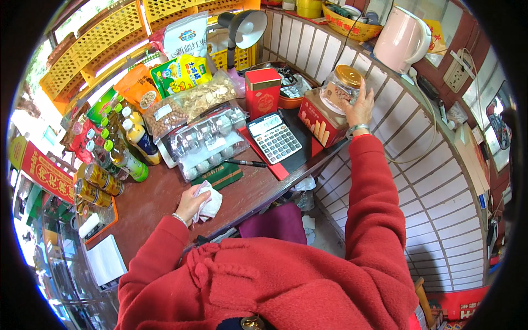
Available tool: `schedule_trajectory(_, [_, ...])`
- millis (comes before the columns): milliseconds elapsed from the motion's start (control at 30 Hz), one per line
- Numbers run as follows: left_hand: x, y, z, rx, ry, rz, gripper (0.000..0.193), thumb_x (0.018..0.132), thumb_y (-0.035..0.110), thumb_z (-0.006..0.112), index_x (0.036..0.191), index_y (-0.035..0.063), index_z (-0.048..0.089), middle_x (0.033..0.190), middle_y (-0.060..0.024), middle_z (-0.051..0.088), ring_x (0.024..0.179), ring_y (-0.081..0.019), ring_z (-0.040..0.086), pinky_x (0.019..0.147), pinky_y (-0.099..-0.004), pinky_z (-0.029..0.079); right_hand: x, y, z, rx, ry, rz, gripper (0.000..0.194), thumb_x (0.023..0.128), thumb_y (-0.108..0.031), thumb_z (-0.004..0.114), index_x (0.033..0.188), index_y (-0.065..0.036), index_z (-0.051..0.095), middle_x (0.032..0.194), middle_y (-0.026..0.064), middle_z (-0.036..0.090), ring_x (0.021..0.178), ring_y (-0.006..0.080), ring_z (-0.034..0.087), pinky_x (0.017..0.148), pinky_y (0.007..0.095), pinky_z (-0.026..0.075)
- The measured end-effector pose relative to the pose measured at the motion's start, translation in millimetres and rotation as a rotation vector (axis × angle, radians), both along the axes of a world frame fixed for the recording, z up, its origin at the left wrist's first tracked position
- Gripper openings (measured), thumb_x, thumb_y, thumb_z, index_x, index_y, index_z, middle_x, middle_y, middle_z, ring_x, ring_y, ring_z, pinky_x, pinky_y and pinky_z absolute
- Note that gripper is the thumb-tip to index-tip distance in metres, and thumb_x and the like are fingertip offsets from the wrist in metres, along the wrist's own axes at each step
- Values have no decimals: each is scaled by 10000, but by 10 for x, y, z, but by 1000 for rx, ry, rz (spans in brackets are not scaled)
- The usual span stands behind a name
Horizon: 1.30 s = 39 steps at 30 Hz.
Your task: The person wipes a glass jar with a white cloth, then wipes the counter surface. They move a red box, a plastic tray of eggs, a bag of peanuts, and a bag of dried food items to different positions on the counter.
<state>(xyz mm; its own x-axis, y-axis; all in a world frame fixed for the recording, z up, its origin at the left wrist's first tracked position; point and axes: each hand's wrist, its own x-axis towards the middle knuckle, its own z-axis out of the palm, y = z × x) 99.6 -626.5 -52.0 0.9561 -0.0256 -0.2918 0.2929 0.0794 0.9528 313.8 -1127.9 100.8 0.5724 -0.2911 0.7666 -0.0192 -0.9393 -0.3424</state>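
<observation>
My left hand (190,205) grips a crumpled white cloth (209,202) at the front edge of the brown-red table (150,208). At the right, my right hand (361,106) has hold of a clear jar (333,95) with a gold lid (349,76), thumb low on its side and fingers behind. The jar stands upright on a red box (318,119) with a printed front. Left of the box lies a calculator (275,138) on a black and red folder (303,154). A pen (246,163) and a green booklet (220,176) lie beyond the cloth.
Behind are a clear egg carton (208,142), bagged dry goods (212,94), a red tin (262,93) and a desk lamp (249,29). Several bottles (134,163) and gold cans (93,192) stand left. A pink kettle (400,39) sits on the tiled ledge; a purple seat (274,227) is below.
</observation>
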Motion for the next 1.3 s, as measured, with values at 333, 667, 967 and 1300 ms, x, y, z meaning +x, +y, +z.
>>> schedule_trajectory(333, [-301, 312, 0, 34, -41, 205, 446, 918, 117, 672, 1321, -39, 560, 1075, -85, 678, 892, -131, 663, 778, -279, 548, 259, -93, -172, -16, -13, 115, 857, 756, -168, 810, 1494, -251, 382, 1415, 259, 470, 1259, 445, 512, 1036, 489, 455])
schedule_trajectory(667, [-694, 725, 147, 58, -144, 639, 619, 888, 16, 576, 1482, 45, 404, 1260, -117, 597, 962, -184, 638, 747, -312, 550, 460, -589, -170, -331, -263, 280, 825, 750, -202, 837, 1443, 1, 437, 1394, 251, 512, 1305, 385, 477, 1121, 458, 361])
schedule_trajectory(967, [-1234, 1516, 416, 1169, -673, 848, 529, 881, 34, 551, 1401, 103, 477, 1283, -173, 581, 1216, -381, 526, 1038, -463, 408, -936, 196, -715, 474, 26, 514, 564, 907, -59, 683, 1442, -83, 504, 1352, 133, 571, 1213, 229, 556, 996, 356, 471])
schedule_trajectory(1300, [-1465, 1639, -471, 1432, -362, -18, 418, 936, 170, 539, 1346, 243, 577, 1546, -54, 404, 1435, -400, 307, 1098, -630, 290, -3132, 1126, -1679, 691, 414, 608, 426, 882, 67, 605, 1299, -20, 618, 1249, 56, 642, 1105, 150, 587, 953, 293, 469])
